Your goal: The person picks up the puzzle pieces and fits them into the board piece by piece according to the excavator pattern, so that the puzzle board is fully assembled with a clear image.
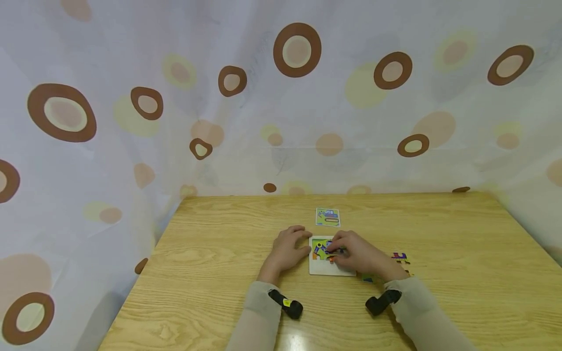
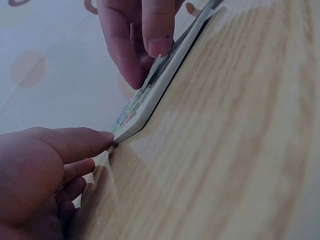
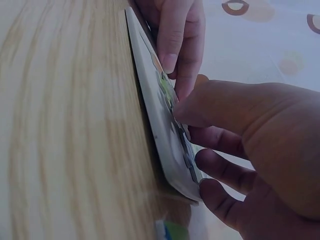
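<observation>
A white puzzle board lies flat on the table, its upper part filled with a green, blue and yellow picture. At the board's left edge rests my left hand, thumb and forefinger touching the rim; its thumb meets the corner in the left wrist view. Over the board, my right hand pinches a small puzzle piece between thumb and fingers, low against the picture. The piece is mostly hidden by those fingers. In the right wrist view, the other fingers of this hand hang close over the board's surface.
Behind the board lies a square picture card showing a blue digger on green. Loose puzzle pieces lie to the right, partly behind the right wrist. A patterned curtain borders the wooden table at the back and sides.
</observation>
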The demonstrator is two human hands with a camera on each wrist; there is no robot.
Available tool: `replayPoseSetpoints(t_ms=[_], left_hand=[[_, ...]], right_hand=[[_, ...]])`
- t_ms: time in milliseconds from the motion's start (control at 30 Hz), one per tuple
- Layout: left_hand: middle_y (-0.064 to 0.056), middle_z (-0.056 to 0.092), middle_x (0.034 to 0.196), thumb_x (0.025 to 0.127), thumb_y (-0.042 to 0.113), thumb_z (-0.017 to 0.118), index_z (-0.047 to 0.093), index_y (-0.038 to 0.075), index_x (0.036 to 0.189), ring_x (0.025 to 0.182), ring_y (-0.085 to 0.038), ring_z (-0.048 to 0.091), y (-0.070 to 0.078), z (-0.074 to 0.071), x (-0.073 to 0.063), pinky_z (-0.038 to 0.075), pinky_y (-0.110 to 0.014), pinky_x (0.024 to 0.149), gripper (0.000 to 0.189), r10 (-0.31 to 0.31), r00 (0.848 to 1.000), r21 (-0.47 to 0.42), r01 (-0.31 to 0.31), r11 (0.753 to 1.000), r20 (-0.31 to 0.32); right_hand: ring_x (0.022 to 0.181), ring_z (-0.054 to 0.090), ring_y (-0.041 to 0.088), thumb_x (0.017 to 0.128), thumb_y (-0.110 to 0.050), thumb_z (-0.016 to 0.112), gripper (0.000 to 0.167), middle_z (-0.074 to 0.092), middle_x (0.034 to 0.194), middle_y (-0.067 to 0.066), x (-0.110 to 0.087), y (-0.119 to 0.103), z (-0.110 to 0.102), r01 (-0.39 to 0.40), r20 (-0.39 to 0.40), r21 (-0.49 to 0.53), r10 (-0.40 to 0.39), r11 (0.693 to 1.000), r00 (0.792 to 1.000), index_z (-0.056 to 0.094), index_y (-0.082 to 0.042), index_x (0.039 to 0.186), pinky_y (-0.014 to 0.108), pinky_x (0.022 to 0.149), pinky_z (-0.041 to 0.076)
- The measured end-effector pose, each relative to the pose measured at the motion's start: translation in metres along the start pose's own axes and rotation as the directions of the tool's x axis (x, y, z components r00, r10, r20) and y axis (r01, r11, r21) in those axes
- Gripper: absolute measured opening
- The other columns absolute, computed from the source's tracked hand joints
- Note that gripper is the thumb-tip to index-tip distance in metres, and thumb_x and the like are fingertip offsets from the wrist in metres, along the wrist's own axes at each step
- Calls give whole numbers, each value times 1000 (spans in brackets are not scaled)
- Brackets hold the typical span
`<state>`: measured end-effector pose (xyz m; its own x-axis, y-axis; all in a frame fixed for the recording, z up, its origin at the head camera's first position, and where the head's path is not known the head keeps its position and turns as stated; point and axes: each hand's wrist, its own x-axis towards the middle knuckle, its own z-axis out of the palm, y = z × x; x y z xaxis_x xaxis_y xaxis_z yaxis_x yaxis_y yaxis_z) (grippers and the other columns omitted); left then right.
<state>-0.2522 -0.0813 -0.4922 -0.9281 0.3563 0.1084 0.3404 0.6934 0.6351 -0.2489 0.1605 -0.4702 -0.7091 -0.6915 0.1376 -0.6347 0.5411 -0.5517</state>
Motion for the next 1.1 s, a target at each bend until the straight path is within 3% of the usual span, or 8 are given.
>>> replayPoseSetpoints(t_ms=[600, 1100], left_hand=[[-7, 48, 145, 96, 23, 65, 64, 15, 131, 134, -34, 40, 2, -2, 1, 31, -53, 109, 36, 3, 1000, 11, -3, 1000, 3], [-6, 48, 145, 96, 23, 64, 64, 15, 132, 134, -33, 40, 2, -1, 0, 30, -53, 109, 37, -4, 1000, 6, 4, 1000, 4]], right_hand=[[81, 49, 16, 87, -2, 71, 23, 59, 98, -1, 0, -1, 2, 7, -27, -24, -7, 1000, 1000, 76, -5, 109, 28, 67, 42], [82, 53, 15, 86, -6, 74, 18, 60, 96, -2, 1, -3, 4, -26, -54, -57, 23, 998, 998, 76, -10, 104, 30, 69, 46]])
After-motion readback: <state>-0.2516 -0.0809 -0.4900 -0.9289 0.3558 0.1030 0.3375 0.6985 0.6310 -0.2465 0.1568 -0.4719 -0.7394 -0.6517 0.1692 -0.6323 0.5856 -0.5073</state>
